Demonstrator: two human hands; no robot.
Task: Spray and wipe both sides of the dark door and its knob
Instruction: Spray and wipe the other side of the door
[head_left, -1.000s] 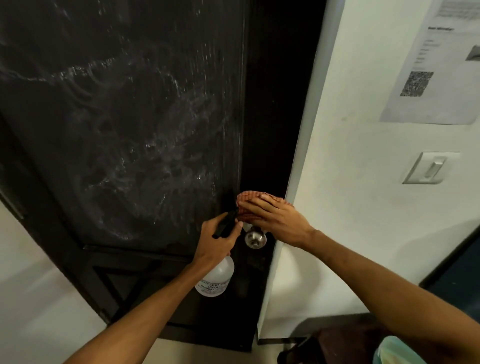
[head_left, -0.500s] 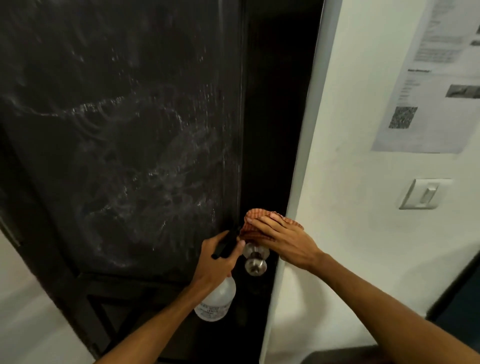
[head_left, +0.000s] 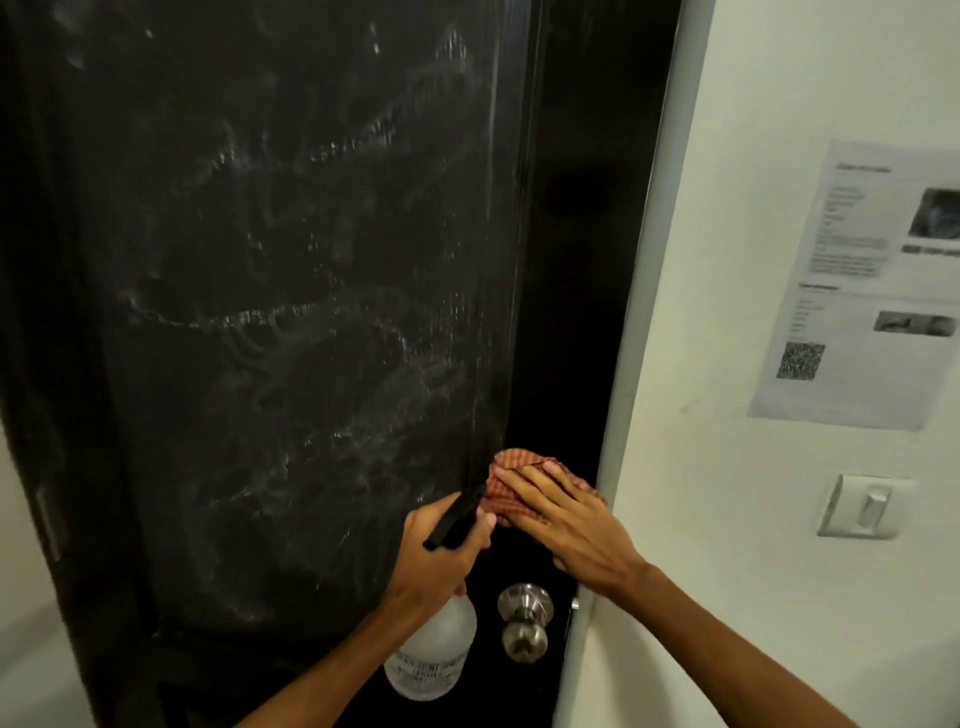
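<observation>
While pressing a cloth (head_left: 506, 486) flat to the door (head_left: 260, 312) with the right hand (head_left: 566, 525), fingers straight and spread wide, grips a bottle (head_left: 434, 654) in the left hand (head_left: 436, 556). Holds it by the black spray head, fingers curled round, clear body hanging down. Cloth on the door's right edge strip, above the knob (head_left: 524, 631) and apart from it; bottle just left of the knob. Left hand just beside the cloth. Wet streaks and swirls across the door's large panel. On the pale wall (head_left: 727, 519) to the right: a notice (head_left: 857, 286), a switch (head_left: 865, 506) below.
</observation>
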